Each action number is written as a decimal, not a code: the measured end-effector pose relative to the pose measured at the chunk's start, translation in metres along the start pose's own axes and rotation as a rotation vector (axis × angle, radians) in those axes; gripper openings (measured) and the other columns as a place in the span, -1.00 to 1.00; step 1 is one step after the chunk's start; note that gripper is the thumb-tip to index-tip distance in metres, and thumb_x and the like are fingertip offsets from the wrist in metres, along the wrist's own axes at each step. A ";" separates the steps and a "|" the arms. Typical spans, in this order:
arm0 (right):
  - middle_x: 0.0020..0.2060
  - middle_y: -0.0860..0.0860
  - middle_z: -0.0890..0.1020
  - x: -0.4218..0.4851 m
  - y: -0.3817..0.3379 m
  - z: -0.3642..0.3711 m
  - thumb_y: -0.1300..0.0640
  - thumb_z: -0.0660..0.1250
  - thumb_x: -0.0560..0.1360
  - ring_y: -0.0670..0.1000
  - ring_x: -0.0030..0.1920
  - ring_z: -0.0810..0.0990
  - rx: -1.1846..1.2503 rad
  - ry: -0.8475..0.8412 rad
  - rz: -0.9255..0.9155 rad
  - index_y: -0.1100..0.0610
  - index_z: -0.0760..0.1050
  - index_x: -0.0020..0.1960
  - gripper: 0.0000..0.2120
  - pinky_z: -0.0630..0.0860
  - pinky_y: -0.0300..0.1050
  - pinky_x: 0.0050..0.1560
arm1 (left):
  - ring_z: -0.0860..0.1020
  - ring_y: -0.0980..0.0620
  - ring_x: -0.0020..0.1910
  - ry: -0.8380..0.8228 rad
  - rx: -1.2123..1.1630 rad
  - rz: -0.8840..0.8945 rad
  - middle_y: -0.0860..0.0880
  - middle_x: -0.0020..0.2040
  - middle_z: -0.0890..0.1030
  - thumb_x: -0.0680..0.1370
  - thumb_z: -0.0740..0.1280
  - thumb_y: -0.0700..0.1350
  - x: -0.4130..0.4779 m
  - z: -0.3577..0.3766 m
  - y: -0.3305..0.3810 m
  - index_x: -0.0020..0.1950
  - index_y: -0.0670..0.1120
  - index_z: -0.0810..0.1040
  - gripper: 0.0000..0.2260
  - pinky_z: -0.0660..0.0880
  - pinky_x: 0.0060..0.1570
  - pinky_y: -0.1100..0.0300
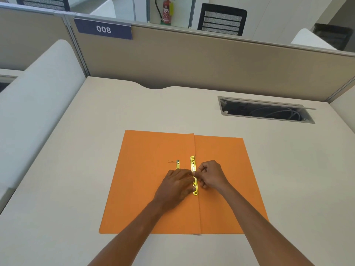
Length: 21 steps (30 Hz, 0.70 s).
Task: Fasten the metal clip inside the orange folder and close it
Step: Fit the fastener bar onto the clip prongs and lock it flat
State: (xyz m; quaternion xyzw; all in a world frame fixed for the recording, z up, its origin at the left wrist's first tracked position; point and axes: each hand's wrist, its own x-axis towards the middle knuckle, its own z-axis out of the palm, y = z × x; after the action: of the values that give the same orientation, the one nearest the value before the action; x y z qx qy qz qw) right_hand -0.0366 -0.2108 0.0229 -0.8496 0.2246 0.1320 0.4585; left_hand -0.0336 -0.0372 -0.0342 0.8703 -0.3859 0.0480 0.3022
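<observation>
The orange folder (pixel 153 189) lies open on the surface (pixel 76 169). Its metal clip (pixel 193 166) runs along the fold. The left hand (pixel 175 186) presses at nine o'clock of it, grip flat; the right hand (pixel 211 174), at three o'clock, pinches it.

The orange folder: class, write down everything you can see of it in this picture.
The orange folder lies open and flat on the pale desk, looking like thin card, with a vertical crease down its middle. A gold metal clip runs along that crease; a second, shorter gold piece lies just left. The left hand and right hand meet at the clip.
</observation>
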 end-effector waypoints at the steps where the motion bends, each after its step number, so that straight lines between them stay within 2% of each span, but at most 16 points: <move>1: -0.51 0.18 0.59 0.000 0.000 0.000 0.24 0.49 0.45 0.12 -0.52 0.56 -0.004 -0.002 0.003 0.40 0.54 -0.20 -0.77 0.54 -0.04 -0.46 | 0.44 0.12 0.20 -0.004 0.006 0.001 0.10 0.22 0.55 0.53 0.32 0.10 0.000 0.000 0.000 0.06 0.06 0.60 -0.81 0.30 0.10 0.17; 8: -0.47 0.19 0.60 -0.002 -0.005 -0.002 0.26 0.42 0.49 0.08 -0.53 0.56 -0.058 -0.032 0.019 0.44 0.56 -0.17 -0.79 0.57 -0.05 -0.42 | 0.44 0.07 0.27 -0.057 0.063 0.012 0.08 0.28 0.53 0.50 0.35 0.14 0.003 -0.005 0.001 0.04 0.04 0.62 -0.77 0.36 0.11 0.09; 12: -0.35 0.27 0.68 -0.009 -0.009 -0.010 0.30 0.38 0.47 0.12 -0.41 0.65 -0.096 -0.126 0.044 0.43 0.58 -0.17 -0.84 0.64 0.03 -0.29 | 0.44 0.06 0.30 -0.087 0.100 0.040 0.09 0.31 0.53 0.49 0.33 0.13 0.006 -0.009 0.002 0.10 0.07 0.62 -0.74 0.37 0.11 0.07; 14: -0.32 0.27 0.70 -0.018 -0.009 -0.011 0.26 0.41 0.43 0.12 -0.40 0.67 -0.116 -0.188 0.073 0.34 0.58 -0.20 -0.88 0.61 -0.07 -0.37 | 0.43 0.06 0.31 -0.112 0.122 0.055 0.10 0.32 0.52 0.49 0.31 0.13 0.008 -0.011 0.002 0.09 0.08 0.63 -0.75 0.37 0.11 0.06; 16: -0.33 0.25 0.70 -0.026 -0.008 -0.011 0.32 0.40 0.37 0.12 -0.42 0.68 -0.104 -0.203 0.091 0.30 0.57 -0.20 -0.96 0.57 -0.12 -0.41 | 0.43 0.06 0.33 -0.139 0.143 0.058 0.11 0.32 0.53 0.49 0.31 0.15 0.011 -0.013 0.001 0.08 0.06 0.65 -0.73 0.37 0.12 0.06; 18: -0.34 0.26 0.70 -0.032 -0.006 -0.010 0.38 0.38 0.32 0.14 -0.41 0.68 -0.081 -0.193 0.083 0.34 0.58 -0.20 -0.94 0.57 -0.13 -0.42 | 0.43 0.05 0.34 -0.163 0.160 0.062 0.11 0.33 0.53 0.49 0.31 0.17 0.013 -0.014 0.001 0.09 0.04 0.65 -0.70 0.37 0.13 0.05; 21: -0.37 0.25 0.69 -0.038 0.000 -0.006 0.41 0.34 0.36 0.15 -0.41 0.66 -0.085 -0.164 0.002 0.34 0.60 -0.19 -0.92 0.58 -0.08 -0.37 | 0.39 0.05 0.38 -0.221 0.175 0.050 0.09 0.37 0.50 0.49 0.31 0.19 0.015 -0.016 0.001 0.14 0.03 0.64 -0.66 0.34 0.17 0.04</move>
State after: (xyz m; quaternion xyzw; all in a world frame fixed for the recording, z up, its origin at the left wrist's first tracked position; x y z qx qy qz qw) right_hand -0.0695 -0.2055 0.0427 -0.8543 0.1813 0.2110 0.4390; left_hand -0.0216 -0.0383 -0.0160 0.8835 -0.4328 -0.0069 0.1794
